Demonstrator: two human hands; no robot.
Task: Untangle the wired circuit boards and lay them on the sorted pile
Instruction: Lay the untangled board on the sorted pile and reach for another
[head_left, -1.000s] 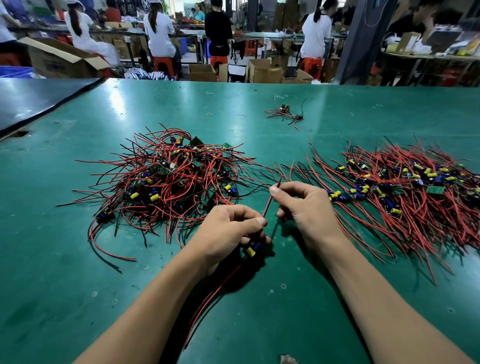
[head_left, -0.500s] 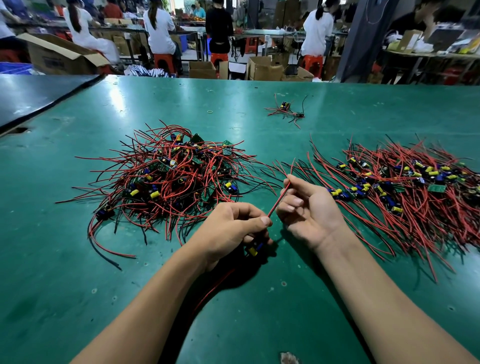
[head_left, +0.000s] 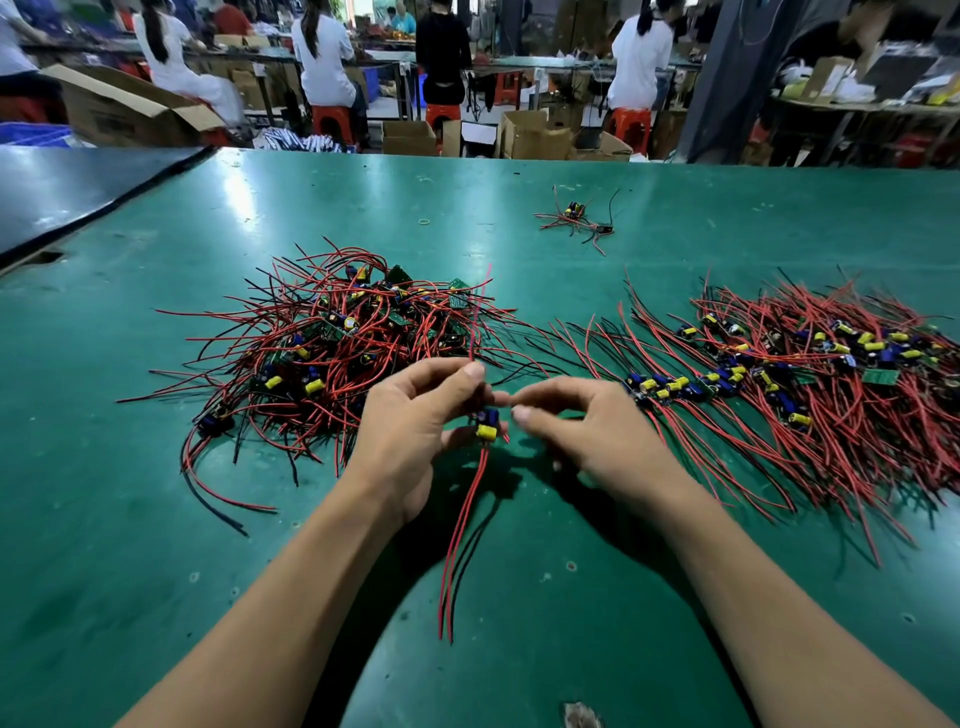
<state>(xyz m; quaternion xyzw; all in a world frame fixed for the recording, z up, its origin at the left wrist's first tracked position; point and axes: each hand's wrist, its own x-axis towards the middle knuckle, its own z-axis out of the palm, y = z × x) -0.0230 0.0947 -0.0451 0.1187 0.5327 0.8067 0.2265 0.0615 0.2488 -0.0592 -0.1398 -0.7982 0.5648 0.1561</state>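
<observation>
Nearest me, the thin red and black leads (head_left: 457, 545) now hang straight toward me over the green table (head_left: 156, 571); a second ago they trailed under my wrist. They come off the small circuit board with a yellow capacitor (head_left: 487, 427), now lifted between my hands, clear of the heap. My read: this unit is untangled and ready to lay down. The left hand (head_left: 410, 431) has thumb and fingers pinching the board plus one upright red lead. The right hand (head_left: 587, 431) has let that lead go. Its fingers are curled with the tips just beside the board; I can't tell if they pinch anything. Beyond on the left is the tangled heap of red-wired boards (head_left: 353, 338). On the right is the sorted pile of combed red-wired boards (head_left: 805, 374).
</observation>
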